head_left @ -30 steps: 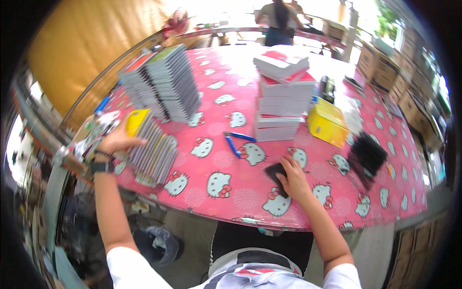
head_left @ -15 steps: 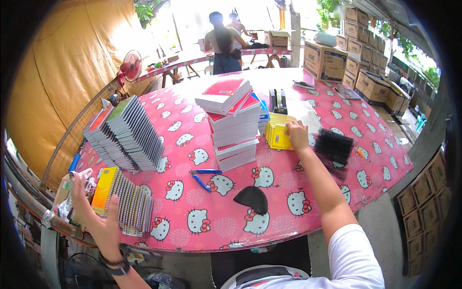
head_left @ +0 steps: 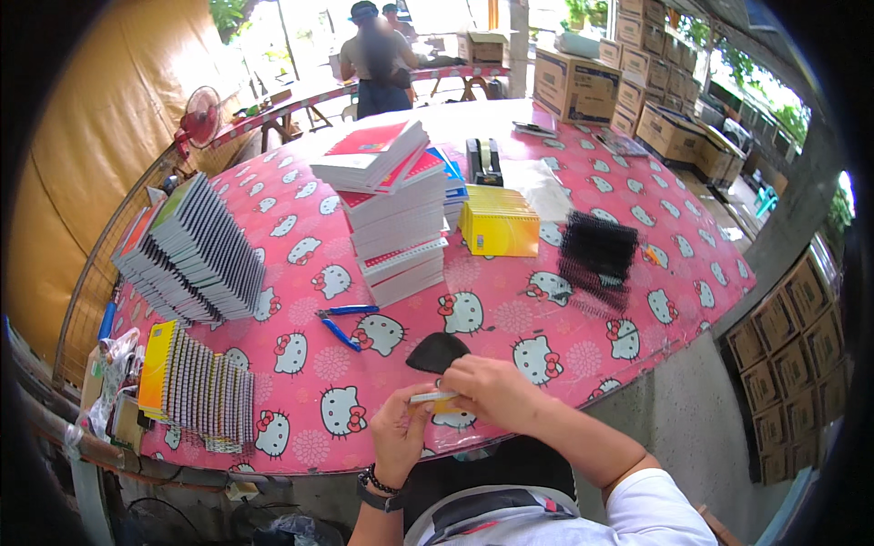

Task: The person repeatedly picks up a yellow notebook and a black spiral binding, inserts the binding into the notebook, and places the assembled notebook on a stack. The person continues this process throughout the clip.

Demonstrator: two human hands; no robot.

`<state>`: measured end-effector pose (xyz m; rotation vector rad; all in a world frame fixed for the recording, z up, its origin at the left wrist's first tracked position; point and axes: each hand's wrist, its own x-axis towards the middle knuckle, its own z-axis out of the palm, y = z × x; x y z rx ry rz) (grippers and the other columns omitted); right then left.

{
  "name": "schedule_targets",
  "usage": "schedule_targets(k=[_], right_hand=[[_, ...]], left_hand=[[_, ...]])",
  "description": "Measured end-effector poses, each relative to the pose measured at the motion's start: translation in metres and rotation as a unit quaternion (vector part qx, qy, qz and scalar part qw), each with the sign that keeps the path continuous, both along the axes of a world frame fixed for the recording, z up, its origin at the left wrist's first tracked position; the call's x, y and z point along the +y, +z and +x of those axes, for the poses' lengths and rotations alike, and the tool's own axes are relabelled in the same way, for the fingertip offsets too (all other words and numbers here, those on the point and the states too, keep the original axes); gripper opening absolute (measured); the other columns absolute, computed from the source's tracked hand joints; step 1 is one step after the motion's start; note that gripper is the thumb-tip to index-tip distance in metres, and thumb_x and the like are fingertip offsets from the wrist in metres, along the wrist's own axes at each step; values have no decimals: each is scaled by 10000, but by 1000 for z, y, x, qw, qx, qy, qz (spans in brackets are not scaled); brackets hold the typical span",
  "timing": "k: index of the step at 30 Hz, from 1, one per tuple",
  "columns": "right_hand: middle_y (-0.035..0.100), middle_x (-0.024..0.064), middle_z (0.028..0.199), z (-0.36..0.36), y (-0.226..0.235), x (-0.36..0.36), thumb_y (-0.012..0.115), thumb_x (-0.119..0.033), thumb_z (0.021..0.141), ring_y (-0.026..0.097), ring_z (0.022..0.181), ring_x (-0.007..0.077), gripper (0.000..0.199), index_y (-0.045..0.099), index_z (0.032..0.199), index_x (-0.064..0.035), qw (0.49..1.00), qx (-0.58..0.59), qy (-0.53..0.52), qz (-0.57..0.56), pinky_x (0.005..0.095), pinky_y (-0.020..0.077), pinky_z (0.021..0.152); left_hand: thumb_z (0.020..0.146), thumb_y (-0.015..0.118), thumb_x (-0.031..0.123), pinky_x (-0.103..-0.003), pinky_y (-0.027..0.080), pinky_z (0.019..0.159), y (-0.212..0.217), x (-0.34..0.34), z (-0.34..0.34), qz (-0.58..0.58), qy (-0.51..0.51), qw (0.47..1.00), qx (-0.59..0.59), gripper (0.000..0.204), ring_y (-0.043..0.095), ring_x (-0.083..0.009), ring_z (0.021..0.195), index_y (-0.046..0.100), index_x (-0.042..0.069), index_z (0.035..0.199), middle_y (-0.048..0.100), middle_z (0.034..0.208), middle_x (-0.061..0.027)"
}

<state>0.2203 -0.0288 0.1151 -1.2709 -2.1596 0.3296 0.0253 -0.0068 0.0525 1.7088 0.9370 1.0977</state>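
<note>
Close to the table's near edge, my left hand and my right hand both grip a small yellow notebook, held edge-on between the fingers. Just beyond them lies a flat black half-round piece. Blue-handled cutters rest to its left. Further off, a row of yellow notebooks stands beside a tall pile of red-covered notebooks, with a few blue ones behind. A heap of black spiral bindings lies on the right.
Spiral-bound notebooks stand stacked at the left, a dark-coiled pile behind a yellow-covered one. A tape dispenser sits mid-table. Cardboard boxes rise at the back right. A red fan and two people are beyond the table.
My right hand has left the yellow row and come back toward me with a notebook. My left hand has moved right from the left-side stacks and closed on it too. The view has shifted.
</note>
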Motion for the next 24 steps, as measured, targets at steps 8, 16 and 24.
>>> schedule_targets(k=[8,16,24], right_hand=[[629,65,889,-17,-62,-11,619,-116,902,597,827,123,177,615,1046,-13,856,485,-95,-154,275,502,743],[628,78,956,-17,-70,-5,579,-86,924,605,906,137,191,583,1103,-18,880,450,-61,-138,306,516,783],[640,112,944,168,-88,16,605,-126,851,582,860,325,239,652,1083,-87,891,-65,-416,169,424,465,703]], left_hand=[[902,617,81,-293,442,880,-52,2,-12,-113,-37,982,-144,266,523,-137,1003,496,30,1133,573,1058,-74],[798,653,16,-360,426,860,10,-19,35,351,130,910,176,402,584,-235,985,550,56,1184,600,1157,-116],[743,631,-24,-339,421,759,15,-3,24,348,16,919,186,278,624,-223,848,688,87,992,676,941,-56]])
